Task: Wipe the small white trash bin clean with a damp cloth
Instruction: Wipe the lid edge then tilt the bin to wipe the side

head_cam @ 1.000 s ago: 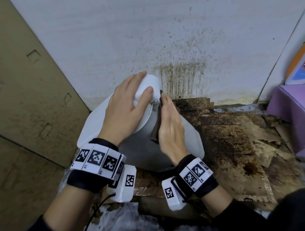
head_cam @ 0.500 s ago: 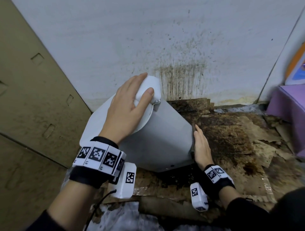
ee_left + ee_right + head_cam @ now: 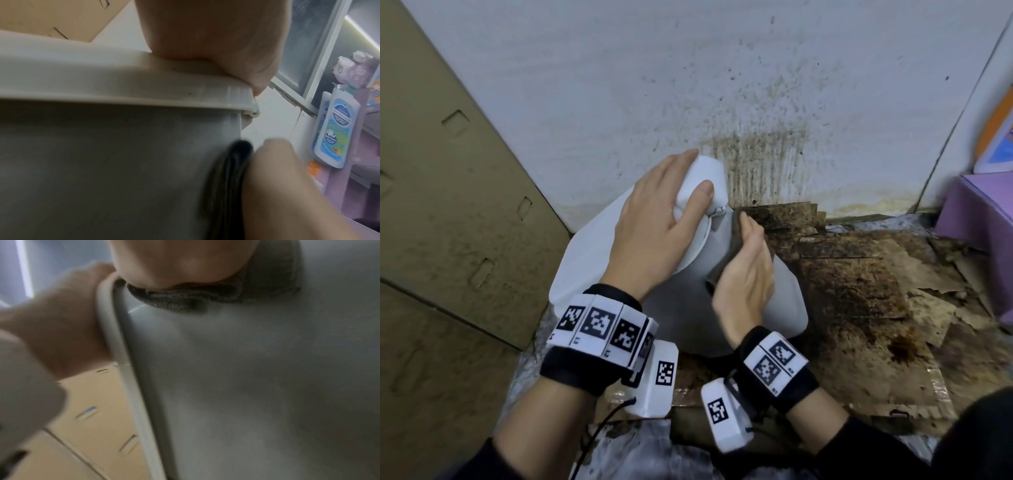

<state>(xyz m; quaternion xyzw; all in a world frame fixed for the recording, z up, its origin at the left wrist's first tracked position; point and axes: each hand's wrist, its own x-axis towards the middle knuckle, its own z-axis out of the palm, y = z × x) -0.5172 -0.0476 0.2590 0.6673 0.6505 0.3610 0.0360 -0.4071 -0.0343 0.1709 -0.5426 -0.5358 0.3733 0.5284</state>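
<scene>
The small white trash bin (image 3: 787, 301) is tipped toward the left against the wall. My left hand (image 3: 671, 192) lies over its white lid (image 3: 585, 260), fingers and thumb curled round the raised hump at the lid's top. My right hand (image 3: 750, 236) presses a dark grey cloth (image 3: 724, 263) flat against the bin's side, just below the lid hinge, with straight fingers. The left wrist view has the cloth (image 3: 230, 186) squeezed between the bin wall (image 3: 102, 162) and my right hand (image 3: 287, 194). From the right wrist, the cloth (image 3: 205, 296) bunches under my palm on the bin (image 3: 267, 386).
A stained white wall (image 3: 722, 85) stands right behind the bin. Dirty brown cardboard sheets (image 3: 859, 291) cover the floor to the right. A large cardboard box (image 3: 448, 222) closes off the left side, and a purple stand (image 3: 983, 212) sits at the far right.
My right hand with the cloth swept down the bin's right side to its lower edge, then came back up to just under the lid hinge. My left hand stayed on the lid.
</scene>
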